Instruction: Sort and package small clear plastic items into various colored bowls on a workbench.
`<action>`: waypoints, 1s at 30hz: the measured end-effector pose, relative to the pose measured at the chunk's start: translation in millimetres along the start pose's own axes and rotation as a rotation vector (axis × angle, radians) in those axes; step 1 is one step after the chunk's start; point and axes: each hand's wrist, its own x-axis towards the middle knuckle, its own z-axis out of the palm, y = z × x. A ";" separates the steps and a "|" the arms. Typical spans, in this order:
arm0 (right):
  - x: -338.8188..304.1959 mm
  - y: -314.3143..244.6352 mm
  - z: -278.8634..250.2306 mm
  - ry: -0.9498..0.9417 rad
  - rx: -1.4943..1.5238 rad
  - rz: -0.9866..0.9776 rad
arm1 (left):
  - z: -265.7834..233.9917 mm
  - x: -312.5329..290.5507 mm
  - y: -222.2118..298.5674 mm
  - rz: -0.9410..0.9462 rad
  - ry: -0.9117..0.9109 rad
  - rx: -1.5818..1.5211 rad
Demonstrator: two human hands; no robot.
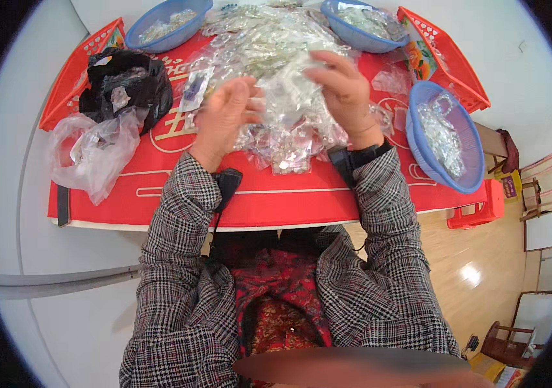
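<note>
A big heap of small clear plastic packets (276, 58) covers the middle of a red-covered table (256, 200). My left hand (224, 116) is raised at the heap's left side, palm turned inward, fingers apart, touching the packets. My right hand (344, 94) rests on the heap's right side with fingers curled over some packets; whether it grips one is unclear. Both arms wear checked sleeves with dark wrist bands.
Blue bowls with packets stand at the right (445, 136), back right (360, 26) and back left (166, 26). Red baskets sit at the far left (72, 71) and far right (447, 58). A black bag (127, 84) and a clear bag (95, 152) lie on the left. A red stool (480, 210) stands on the wooden floor.
</note>
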 end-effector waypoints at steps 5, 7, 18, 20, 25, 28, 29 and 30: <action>-2.1 -20.3 22.8 -0.023 -0.061 -0.198 | 1.2 0.6 -7.2 -0.089 -0.166 -0.177; -4.1 -21.3 26.2 -0.002 -0.085 -0.135 | -1.2 1.3 -6.8 -0.056 -0.190 -0.110; -18.8 -32.3 33.7 -0.226 0.630 0.701 | 8.3 -6.7 -7.1 0.096 -0.092 0.043; -19.9 -33.5 36.1 -0.202 0.680 0.731 | 9.2 -7.7 -6.8 0.101 -0.088 0.054; -20.4 -31.8 36.2 -0.175 0.831 0.807 | 8.6 -6.6 -7.4 0.133 -0.080 0.103; -19.0 -30.5 26.4 -0.201 0.798 0.826 | 8.7 0.6 -12.8 0.183 -0.100 0.257; -17.0 -32.1 25.3 -0.236 0.759 0.837 | 7.0 3.1 -13.4 0.226 -0.096 0.403; -17.2 -29.9 20.2 -0.255 0.701 0.861 | 10.5 1.9 -8.0 0.194 -0.072 0.460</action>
